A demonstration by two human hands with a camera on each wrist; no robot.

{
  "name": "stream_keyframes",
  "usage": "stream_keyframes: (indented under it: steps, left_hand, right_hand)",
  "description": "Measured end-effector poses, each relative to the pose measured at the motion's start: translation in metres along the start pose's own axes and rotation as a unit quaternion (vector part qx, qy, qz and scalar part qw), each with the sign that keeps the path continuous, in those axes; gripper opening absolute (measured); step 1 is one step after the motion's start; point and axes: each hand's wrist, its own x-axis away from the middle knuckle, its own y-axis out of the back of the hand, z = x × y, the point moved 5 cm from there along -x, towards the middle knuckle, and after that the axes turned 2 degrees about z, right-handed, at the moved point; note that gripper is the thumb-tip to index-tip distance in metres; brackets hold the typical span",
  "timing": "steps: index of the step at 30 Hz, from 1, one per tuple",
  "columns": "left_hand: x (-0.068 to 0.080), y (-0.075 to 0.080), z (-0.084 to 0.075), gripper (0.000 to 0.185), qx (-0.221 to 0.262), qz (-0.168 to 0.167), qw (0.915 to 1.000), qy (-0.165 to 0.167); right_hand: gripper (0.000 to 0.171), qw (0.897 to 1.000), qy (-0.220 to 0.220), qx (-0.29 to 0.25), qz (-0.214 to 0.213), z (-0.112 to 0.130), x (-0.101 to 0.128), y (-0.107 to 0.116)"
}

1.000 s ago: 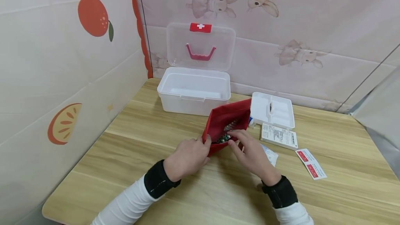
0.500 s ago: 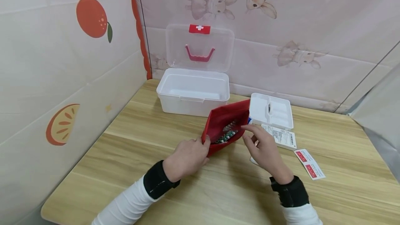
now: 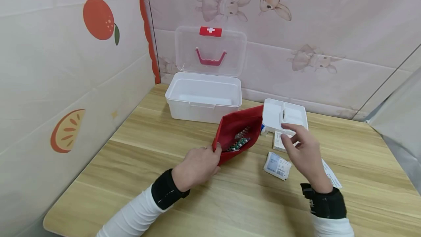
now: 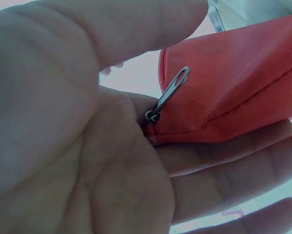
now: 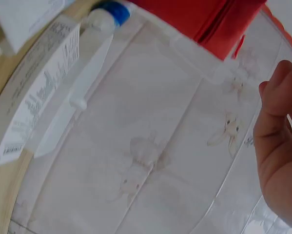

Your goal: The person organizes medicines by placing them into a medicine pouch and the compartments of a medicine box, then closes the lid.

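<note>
Head view, left to right: an open white box [image 3: 204, 98] stands at the back of the wooden table [image 3: 131, 149]. Nearer, the left hand [image 3: 196, 165] pinches the near corner of the red pouch [image 3: 238, 134], which lies unzipped with pill strips [image 3: 239, 142] inside. A white packet [image 3: 277, 165] lies beside it. Right hand [image 3: 304, 153] hovers above a flat carton [image 3: 279, 140], fingers loosely bent, holding nothing.
</note>
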Motion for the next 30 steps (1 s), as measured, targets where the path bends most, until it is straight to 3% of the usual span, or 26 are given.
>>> stream_keyframes:
  steps: [6,16,23,30]
  left_hand:
    - [-0.001,-0.001,0.001,0.06,0.013,0.004,0.9999,0.001]
    - [-0.005,-0.003,0.005,0.061,0.037,0.025,0.9989,0.011]
    - [-0.007,-0.005,0.01,0.062,0.052,0.04,0.9975,0.025]
    - [-0.009,-0.006,0.012,0.061,0.061,0.03,0.9975,0.019]
  right_hand:
    - [0.033,0.999,-0.035,0.016,-0.025,-0.013,0.001,0.02]
    - [0.038,0.989,-0.133,0.057,-0.015,-0.033,0.008,0.048]
    - [0.043,0.98,-0.173,0.09,0.03,-0.046,0.014,0.054]
    - [0.045,0.972,-0.19,0.124,0.066,-0.057,0.014,0.054]
